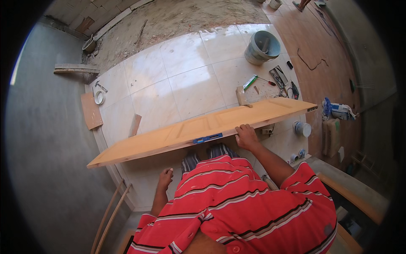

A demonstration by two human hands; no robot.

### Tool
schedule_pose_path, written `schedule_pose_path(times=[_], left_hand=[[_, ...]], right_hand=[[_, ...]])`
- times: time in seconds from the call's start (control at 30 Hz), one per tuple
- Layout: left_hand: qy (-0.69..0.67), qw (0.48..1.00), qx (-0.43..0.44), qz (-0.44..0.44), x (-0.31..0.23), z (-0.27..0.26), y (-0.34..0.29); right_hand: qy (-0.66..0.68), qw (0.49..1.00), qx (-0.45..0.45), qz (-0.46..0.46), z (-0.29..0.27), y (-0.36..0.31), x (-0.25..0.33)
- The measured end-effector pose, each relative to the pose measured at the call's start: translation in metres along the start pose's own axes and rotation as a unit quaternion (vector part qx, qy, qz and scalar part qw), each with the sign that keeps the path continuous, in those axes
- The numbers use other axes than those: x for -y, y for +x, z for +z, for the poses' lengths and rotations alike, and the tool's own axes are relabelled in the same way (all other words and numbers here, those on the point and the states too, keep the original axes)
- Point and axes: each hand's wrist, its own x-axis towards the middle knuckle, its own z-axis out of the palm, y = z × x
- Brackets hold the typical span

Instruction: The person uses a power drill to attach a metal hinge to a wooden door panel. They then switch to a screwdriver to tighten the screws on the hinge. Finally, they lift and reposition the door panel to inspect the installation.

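Note:
A pale wooden panel door (169, 134) stretches across in front of me, tilted, its narrow edge toward my body. On that edge rests a blue spirit level (207, 138), left of my right hand. My right hand (247, 136) grips the door's near edge, fingers over the top. Lower down, my left hand (165, 179) hangs beside my waist, apart from the door. Its fingers are curled in, and I see nothing in them. A lock plate (312, 109) shows at the door's right end. The door's underside and its support are mostly hidden.
Beyond the door, a bucket (259, 50) stands on the tiles (186, 76), near a green-and-white tube (250, 82), a screwdriver (270, 83) and a drill (294, 90). A hammer (101, 87) lies far left. Wooden strips (111, 216) lean at left. A person's foot (297, 6) shows far off.

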Motion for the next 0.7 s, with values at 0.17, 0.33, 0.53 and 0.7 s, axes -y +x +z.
schedule_pose_path(times=[0.17, 0.33, 0.53, 0.7], left_hand=[[-0.232, 0.966, -0.080, -0.084, -0.032, -0.007, 0.023], [-0.387, 0.905, -0.157, -0.076, -0.060, -0.012, 0.088], [-0.402, 0.859, -0.316, 0.015, -0.091, 0.032, 0.137], [-0.423, 0.773, -0.473, 0.014, -0.097, 0.050, 0.172]], right_hand=[[-0.006, 0.985, 0.104, 0.138, 0.033, 0.048, -0.010], [-0.010, 0.954, 0.148, 0.259, 0.048, 0.088, -0.054], [-0.075, 0.906, 0.283, 0.307, 0.115, 0.164, -0.167], [-0.163, 0.884, 0.282, 0.335, 0.193, 0.218, -0.261]])
